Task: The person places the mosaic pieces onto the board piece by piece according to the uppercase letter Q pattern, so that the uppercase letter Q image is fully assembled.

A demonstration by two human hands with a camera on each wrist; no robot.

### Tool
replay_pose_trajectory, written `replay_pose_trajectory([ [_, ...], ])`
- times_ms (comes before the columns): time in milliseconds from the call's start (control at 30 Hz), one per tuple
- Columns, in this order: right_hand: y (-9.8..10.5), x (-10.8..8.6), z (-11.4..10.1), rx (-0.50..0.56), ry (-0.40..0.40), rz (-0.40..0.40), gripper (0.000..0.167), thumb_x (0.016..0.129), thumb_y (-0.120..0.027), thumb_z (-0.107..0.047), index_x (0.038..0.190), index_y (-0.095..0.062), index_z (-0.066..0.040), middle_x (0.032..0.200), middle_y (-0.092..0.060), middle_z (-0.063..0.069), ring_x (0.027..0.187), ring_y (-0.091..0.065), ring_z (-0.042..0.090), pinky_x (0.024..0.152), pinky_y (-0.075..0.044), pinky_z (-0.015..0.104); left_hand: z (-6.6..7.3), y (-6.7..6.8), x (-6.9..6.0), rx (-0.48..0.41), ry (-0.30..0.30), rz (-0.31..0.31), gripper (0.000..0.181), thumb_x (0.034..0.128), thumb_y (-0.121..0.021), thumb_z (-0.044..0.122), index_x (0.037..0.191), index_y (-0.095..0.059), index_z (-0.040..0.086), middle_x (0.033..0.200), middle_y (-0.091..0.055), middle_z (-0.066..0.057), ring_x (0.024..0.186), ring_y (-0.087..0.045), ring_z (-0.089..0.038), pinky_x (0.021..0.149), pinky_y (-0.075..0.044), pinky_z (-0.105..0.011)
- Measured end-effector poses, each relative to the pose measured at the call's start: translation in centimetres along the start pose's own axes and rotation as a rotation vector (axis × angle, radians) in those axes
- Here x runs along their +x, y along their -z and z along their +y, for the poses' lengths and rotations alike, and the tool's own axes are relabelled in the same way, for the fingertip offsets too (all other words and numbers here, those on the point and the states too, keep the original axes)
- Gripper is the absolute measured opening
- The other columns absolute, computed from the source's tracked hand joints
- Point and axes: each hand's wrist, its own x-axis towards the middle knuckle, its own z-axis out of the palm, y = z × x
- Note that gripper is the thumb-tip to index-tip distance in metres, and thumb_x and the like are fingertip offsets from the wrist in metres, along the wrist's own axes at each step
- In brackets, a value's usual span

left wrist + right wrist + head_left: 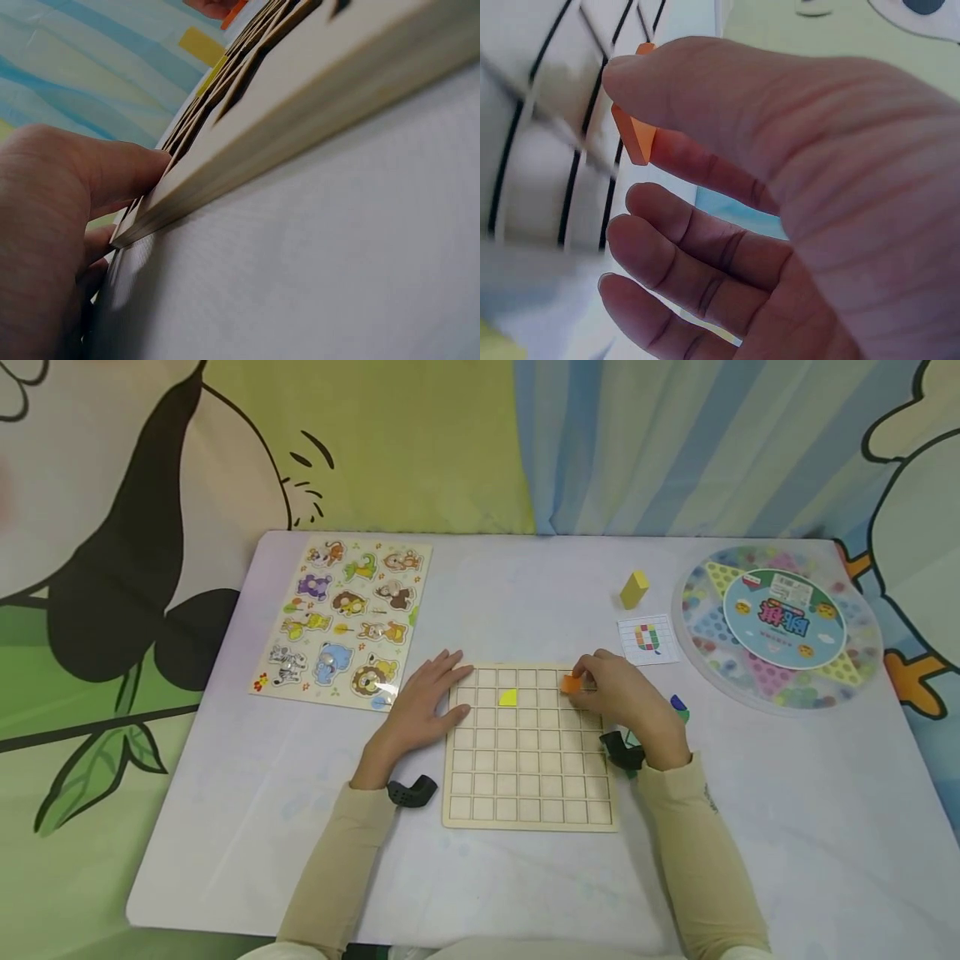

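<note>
The small piece (pixel 567 686) is orange and the one (pixel 508 697) at the frame's centre yellow; the board (pixel 528 826) is pale wood, patterned in squares. White worktop (pixel 217 835), beige sleeves (pixel 330 864), blue-and-cream striped cloth (pixel 637 443) at upper right.

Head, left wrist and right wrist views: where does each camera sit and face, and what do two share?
Head: worn there, facing forward and down at the wooden grid board; left hand, right hand, sleeves show.
Left wrist: worn there, facing along the board's edge; left hand and part of right show.
Right wrist: worn there, facing the orange piece pinched by the right hand, which shows.
Shared: head and right wrist show the orange piece.
</note>
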Motion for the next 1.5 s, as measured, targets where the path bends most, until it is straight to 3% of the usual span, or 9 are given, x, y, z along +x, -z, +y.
replay_pose_trajectory([
  [633,-3.7,0.3,-5.2,-0.101,0.149,-0.041,0.026,0.087,-0.070,-0.016,0.109,-0.067,-0.004,0.100,-0.060,0.007,0.084,-0.056,0.021,0.078,-0.053,0.036,0.1,0.1,0.0,0.001,-0.005,0.003,0.061,0.0928,-0.056,0.039,0.148,-0.044,0.016,0.160,-0.028,-0.005,0.151,-0.015,-0.023,0.125,-0.008,-0.038],
  [900,-5.1,0.6,-6.2,-0.175,0.208,-0.042,0.023,0.088,-0.071,-0.019,0.107,-0.068,-0.005,0.096,-0.060,0.006,0.081,-0.054,0.018,0.073,-0.052,0.032,-0.1,0.1,0.1,-0.002,-0.019,0.001,0.061,0.0936,-0.056,0.041,0.148,-0.043,0.016,0.160,-0.028,-0.006,0.151,-0.014,-0.024,0.126,-0.007,-0.038],
  [1500,-5.1,0.7,-6.5,-0.161,0.156,-0.075,0.029,0.089,-0.070,-0.021,0.113,-0.066,-0.006,0.101,-0.064,0.005,0.082,-0.058,0.018,0.074,-0.053,0.034,-0.1,0.1,0.1,0.006,-0.004,-0.016,0.062,0.0935,-0.056,0.042,0.149,-0.042,0.017,0.161,-0.027,-0.004,0.152,-0.013,-0.023,0.126,-0.007,-0.038],
])
